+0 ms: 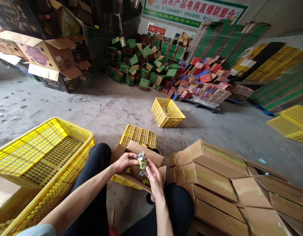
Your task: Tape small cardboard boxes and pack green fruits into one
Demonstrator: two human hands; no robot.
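Note:
Between my two hands is a small clear plastic packet (142, 164) with yellow-green and dark contents I cannot identify. My left hand (125, 162) pinches its left edge near the top. My right hand (154, 177) grips its lower right side. Both hands are over an open cardboard box (135, 146), whose flaps stand spread. A few similar yellow-green pieces show inside the box, partly hidden by my hands. Under the box is a yellow plastic crate (127, 183), and another crate (139, 133) lies just beyond it with its slotted face up.
A large yellow crate (91, 139) stands at my left. Folded cardboard boxes (212, 178) are piled at my right. Farther off sit a yellow basket (166, 119), a heap of green boxes (144, 83), red and blue boxes (205, 78), and stacked cartons (49, 54).

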